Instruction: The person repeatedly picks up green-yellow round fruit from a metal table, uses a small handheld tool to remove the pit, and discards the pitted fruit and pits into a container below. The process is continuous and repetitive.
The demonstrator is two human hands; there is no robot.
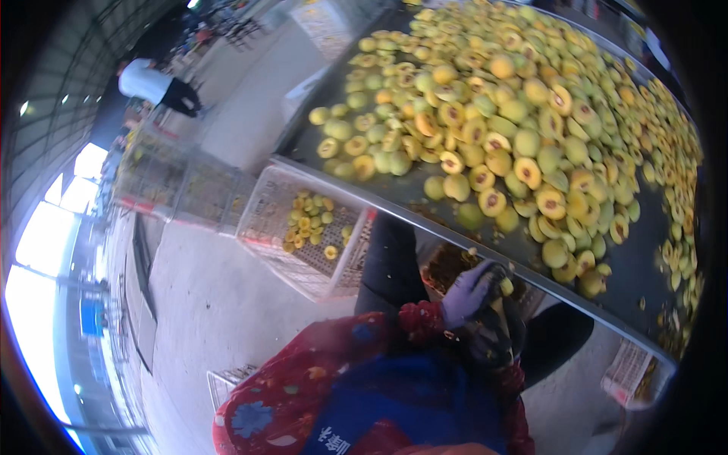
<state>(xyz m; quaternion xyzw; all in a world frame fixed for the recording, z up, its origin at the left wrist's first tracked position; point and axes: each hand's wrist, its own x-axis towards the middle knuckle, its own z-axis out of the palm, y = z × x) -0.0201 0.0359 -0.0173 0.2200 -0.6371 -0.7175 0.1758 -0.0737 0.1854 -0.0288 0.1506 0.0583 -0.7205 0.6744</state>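
My left hand (469, 293), in a purple glove with dark fingers, is closed around a small piece of yellow-green fruit (506, 286) just below the metal table's edge. My right hand (492, 341), in a dark glove, is close below it; a pale narrow thing shows beside it, too blurred to name, and the fingers cannot be made out. Many halved yellow stone fruits (527, 172), likely peaches, some with red-brown centres, lie heaped on the dark metal table (409, 196) in front of me.
A plastic crate (318, 284) holding fruit halves stands at the table's left corner, with more crates (153, 170) beyond. Under the edge, between my knees, a container (449, 267) holds brown scraps. Another crate (625, 369) is at right. A person (145, 82) stands far left.
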